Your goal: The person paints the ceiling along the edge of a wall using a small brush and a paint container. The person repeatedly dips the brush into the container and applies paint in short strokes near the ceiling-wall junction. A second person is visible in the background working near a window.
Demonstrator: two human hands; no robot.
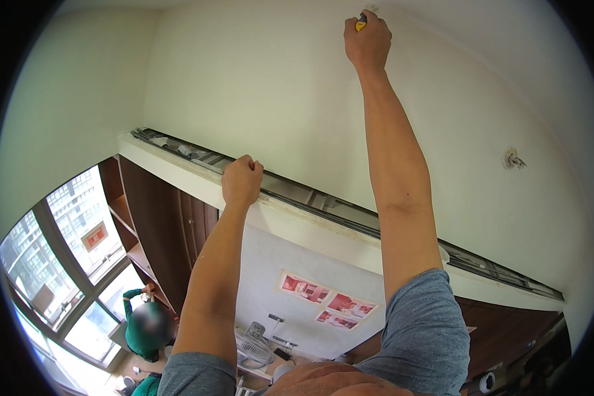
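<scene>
My right hand (pixel 368 43) is raised high against the pale wall (pixel 297 72), closed around a tool with a yellow-and-black handle (pixel 361 25). Most of the tool is hidden by my fingers, so its exact kind does not show. Just beyond that hand a small whitish fitting (pixel 371 8) sits near the top of the wall. Lower and to the left, my left hand (pixel 242 183) is closed over the rim of a long white ledge (pixel 297 221). Behind this rim runs a dark recess (pixel 303 195) with metal rails inside.
Bare wires (pixel 518 160) stick out of a wall hole at right. Below the ledge are brown cabinets (pixel 153 211), windows (pixel 79 218), reddish printed sheets (pixel 303 289) and a fan (pixel 252 346). A person in green (pixel 142 333) is far below at left.
</scene>
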